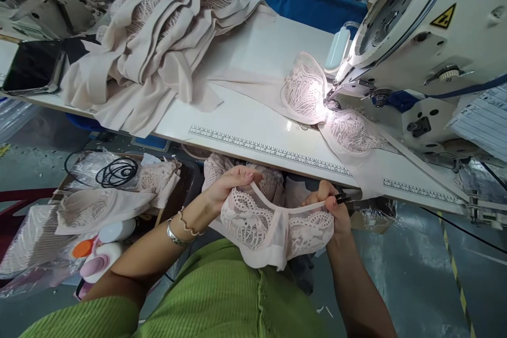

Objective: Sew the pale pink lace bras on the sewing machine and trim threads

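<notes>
A pale pink lace bra (253, 222) is stretched between my hands in front of my body, below the table edge. My left hand (233, 185) pinches its upper edge at one cup. At the other cup, my right hand (335, 208) grips the edge with thumb and fingers. A slim black tool (346, 196) pokes out beside my right fingers; its kind and how it is held are unclear. Another lace bra (304, 90) lies under the lit needle area of the sewing machine (420, 26), one band hanging over the table edge.
Bra pieces (158, 37) are heaped on the table's (245, 116) left, beside a phone (34, 66). A printed ruler (269, 150) runs along the front edge. Lower left, a box (168, 206) holds lace pieces and black cord (116, 171), with bottles (105, 259) nearby.
</notes>
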A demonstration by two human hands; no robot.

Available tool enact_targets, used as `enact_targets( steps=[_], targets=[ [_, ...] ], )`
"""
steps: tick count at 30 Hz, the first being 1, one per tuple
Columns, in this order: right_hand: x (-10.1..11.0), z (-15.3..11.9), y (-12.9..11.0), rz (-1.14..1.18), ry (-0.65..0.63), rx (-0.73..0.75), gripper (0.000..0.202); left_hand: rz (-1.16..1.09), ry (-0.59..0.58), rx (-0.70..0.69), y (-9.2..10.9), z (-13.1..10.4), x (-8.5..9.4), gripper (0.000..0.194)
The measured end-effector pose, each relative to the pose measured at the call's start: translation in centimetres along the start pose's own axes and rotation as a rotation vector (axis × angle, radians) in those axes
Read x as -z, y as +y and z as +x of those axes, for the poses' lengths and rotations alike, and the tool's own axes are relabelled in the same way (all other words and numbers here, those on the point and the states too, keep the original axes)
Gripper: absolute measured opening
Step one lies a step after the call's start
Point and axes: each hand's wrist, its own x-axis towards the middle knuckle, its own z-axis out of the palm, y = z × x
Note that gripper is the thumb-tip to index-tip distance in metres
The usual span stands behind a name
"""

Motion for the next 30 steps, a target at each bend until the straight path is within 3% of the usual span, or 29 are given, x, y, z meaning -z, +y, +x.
enact_targets(
  steps=[2,5,9,12,16,18,22,26,30],
  targets=[
    [0.4,0.1,-0.8,-0.106,-0.056,0.032,0.054,0.002,-0.019,0.012,0.1,0.1,-0.2,0.070],
    [0.5,0.7,-2.6,-0.484,-0.252,0.067,0.038,0.049,-0.080,0.071,0.2,0.5,-0.9,0.067],
    [-1.0,1.2,-4.5,-0.867,-0.514,0.168,0.028,0.256,-0.223,0.156,1.3,2.3,-1.8,0.063],
    [-2.0,0.5,-4.9,-0.830,-0.591,0.244,0.024,0.557,-0.237,-0.042,3.1,3.6,-2.3,0.054],
    [-1.9,-1.7,-4.9,-0.624,-0.421,0.222,0.027,1.177,0.078,-0.729,4.7,2.3,-3.9,0.010],
    [-1.9,-2.7,-4.6,-0.647,-0.244,0.243,0.026,1.439,0.147,-0.909,4.1,0.5,-5.0,0.004],
    [-2.7,-3.4,-3.4,-0.853,0.019,0.335,0.016,1.707,-0.059,-0.830,0.7,-2.0,-6.1,0.021],
    [-3.4,-3.2,-1.9,-0.979,0.070,0.478,0.011,1.715,-0.005,-0.859,-1.9,-1.4,-5.1,0.014],
    [-3.8,-3.1,-1.1,-1.033,0.090,0.580,0.018,1.668,0.080,-0.863,-2.4,-0.6,-4.1,0.015]
  ],
)
